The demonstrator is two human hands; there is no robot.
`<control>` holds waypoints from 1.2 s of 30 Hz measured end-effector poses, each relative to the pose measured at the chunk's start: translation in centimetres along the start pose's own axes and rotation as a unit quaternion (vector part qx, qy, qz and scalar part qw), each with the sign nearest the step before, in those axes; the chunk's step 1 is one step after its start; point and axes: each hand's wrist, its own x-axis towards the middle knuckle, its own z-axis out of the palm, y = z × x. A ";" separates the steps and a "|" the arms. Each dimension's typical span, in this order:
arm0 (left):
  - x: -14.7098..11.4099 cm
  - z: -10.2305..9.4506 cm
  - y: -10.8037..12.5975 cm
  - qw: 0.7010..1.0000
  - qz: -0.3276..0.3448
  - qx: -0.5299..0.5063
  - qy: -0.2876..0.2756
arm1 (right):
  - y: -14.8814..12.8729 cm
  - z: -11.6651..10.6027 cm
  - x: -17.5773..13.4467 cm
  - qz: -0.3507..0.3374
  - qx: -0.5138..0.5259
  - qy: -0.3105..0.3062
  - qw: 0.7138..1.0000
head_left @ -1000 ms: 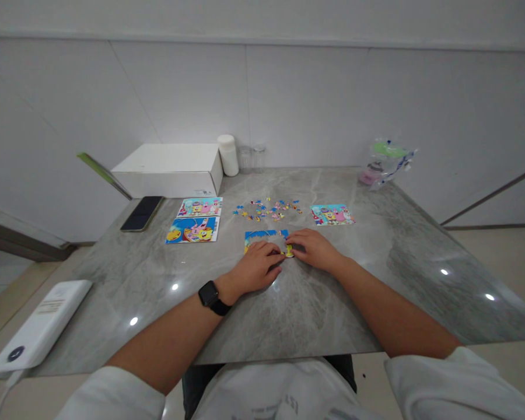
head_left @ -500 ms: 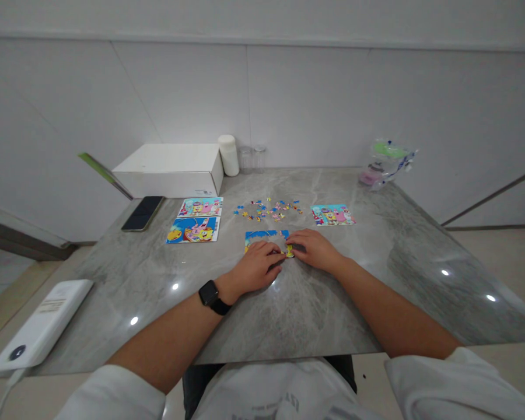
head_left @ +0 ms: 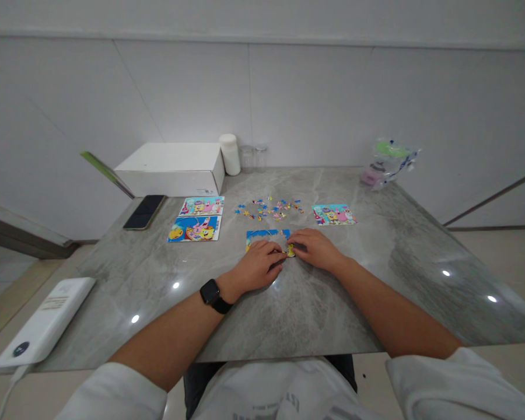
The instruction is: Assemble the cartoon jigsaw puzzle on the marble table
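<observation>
A partly assembled jigsaw puzzle (head_left: 265,233) lies on the grey table before me, a blue strip showing along its top. Lying across its lower part is my left hand (head_left: 262,265), fingers stretched out and thumb apart, a black watch on the wrist; it covers much of the picture. At the puzzle's right edge, my right hand (head_left: 311,247) has its thumb and fingertips round a yellow puzzle piece (head_left: 291,251). Beyond both hands, several loose puzzle pieces (head_left: 269,210) are scattered flat.
Picture cards (head_left: 195,228) lie at left, another card (head_left: 335,214) at right. A phone (head_left: 144,212), white box (head_left: 170,169), white bottle (head_left: 230,155) and glass jars (head_left: 254,158) stand behind. A plastic bag (head_left: 387,163) sits back right, a power bank (head_left: 46,321) front left.
The whole view has shifted very slightly. Both hands keep their places on the puzzle, and the loose pieces lie as before.
</observation>
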 end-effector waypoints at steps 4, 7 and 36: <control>0.0 0.2 -0.3 1.000 -0.013 -0.006 0.023 | -0.2 -0.2 0.1 0.007 -0.006 0.005 1.000; 0.0 0.1 -0.5 0.997 -0.039 -0.015 0.071 | -0.2 -0.4 0.2 0.019 -0.009 0.018 1.000; 4.8 -13.1 -10.9 0.902 -0.221 -0.094 0.358 | 4.6 -14.7 8.2 0.143 -0.076 0.074 0.984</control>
